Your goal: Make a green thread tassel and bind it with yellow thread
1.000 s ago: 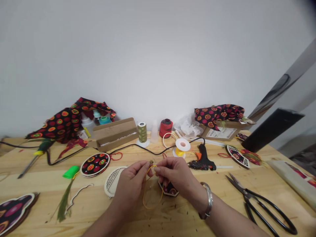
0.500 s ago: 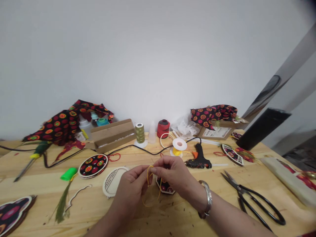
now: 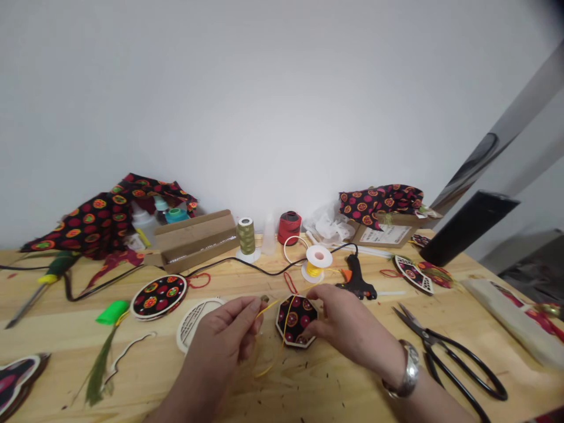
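My left hand (image 3: pixel 233 329) pinches a yellow cord (image 3: pixel 265 309) between thumb and fingers. A small brownish bit (image 3: pixel 265 299), too small to name, shows at its fingertips. The cord's slack hangs toward the wood, and a strand crosses an octagonal pendant (image 3: pixel 296 320). This pendant has a pale rim, dark patterned fabric and a red loop (image 3: pixel 290 283). My right hand (image 3: pixel 341 317) grips the pendant's right edge, thumb and fingers at its upper and lower sides. Partly behind my left hand lies a round wooden frame (image 3: pixel 187 326).
A yellow cord spool (image 3: pixel 319 258) and black glue gun (image 3: pixel 356 282) stand behind my hands. Scissors (image 3: pixel 434 341) lie to the right. Leftward are a round fabric pendant (image 3: pixel 159 298), a green tassel (image 3: pixel 100 367) and a screwdriver (image 3: pixel 42 288). A black cable (image 3: pixel 264 271) runs across the back.
My right hand has let go of the yellow cord and moved right onto the octagonal pendant's edge. My left hand still pinches the cord and has shifted slightly left.
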{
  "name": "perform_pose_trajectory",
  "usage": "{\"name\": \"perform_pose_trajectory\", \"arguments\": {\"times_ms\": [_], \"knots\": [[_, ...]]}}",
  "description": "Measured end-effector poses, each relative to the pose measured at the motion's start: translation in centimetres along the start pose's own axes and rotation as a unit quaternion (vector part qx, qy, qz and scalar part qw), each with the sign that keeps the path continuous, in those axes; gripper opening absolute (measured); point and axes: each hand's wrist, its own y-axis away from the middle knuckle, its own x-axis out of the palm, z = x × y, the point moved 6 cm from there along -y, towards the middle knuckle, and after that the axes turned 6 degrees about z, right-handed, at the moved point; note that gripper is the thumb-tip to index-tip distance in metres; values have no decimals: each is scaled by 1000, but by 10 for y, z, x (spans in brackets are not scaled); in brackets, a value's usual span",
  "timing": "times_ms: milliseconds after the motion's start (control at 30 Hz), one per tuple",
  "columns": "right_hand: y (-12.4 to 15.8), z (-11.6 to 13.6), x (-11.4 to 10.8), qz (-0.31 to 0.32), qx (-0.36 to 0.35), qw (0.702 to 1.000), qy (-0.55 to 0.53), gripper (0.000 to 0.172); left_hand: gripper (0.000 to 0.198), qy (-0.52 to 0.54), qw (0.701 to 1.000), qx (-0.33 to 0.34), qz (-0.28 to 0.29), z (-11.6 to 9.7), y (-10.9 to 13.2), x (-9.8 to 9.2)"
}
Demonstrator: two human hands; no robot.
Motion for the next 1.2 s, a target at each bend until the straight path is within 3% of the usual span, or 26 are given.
{"name": "perform_pose_trajectory", "arguments": {"times_ms": [133,233,733,867,933,1033,1200], "knots": [[1,2,8,20,-15,995,99,63,26,2,1000,9,-16,2,-2,-13],[-1,-1,14,33,-27,992,121,73,26,10,999,20,-23,6,-5,-19],[-6,12,31,53,-66,992,91,65,25,27,999,-17,-6,17,-5,-16],[-4,22,26,42,-88,994,43,74,27,33,999,-19,-11,17,-5,-15],[-4,26,16,15,-87,996,5,60,26,32,999,-23,-14,17,-5,-14],[-10,33,6,-7,-95,995,-29,24,27,27,999,-25,-9,15,-4,-12],[-25,41,17,40,-126,988,-85,12,28,1,999,-28,17,20,-4,-11]]}}
